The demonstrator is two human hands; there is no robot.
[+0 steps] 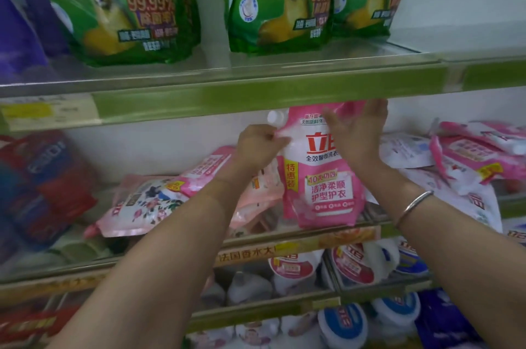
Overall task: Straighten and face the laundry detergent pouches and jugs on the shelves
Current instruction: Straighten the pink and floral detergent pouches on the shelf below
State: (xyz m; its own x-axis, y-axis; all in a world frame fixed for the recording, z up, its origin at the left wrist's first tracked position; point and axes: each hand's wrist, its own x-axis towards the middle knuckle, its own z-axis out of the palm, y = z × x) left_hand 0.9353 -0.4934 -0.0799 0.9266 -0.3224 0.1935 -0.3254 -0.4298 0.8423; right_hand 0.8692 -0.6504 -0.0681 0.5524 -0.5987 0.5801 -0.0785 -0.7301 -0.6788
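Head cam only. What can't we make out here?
Head view:
1. Pink pouch top: hidden behind the shelf rail.
2. Pouch logo's right half: covered by the right hand.
3. Yellow price tag: blurred, unreadable.
4. Purple pouch: cut off by the left edge.

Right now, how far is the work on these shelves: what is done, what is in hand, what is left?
Done: the green pouches on the top shelf stand upright, fronts out. In hand: the pink pouch stands upright; the left hand pinches its upper edge, the right hand touches its top. Left: the flat pouches beside it and the pile at right.
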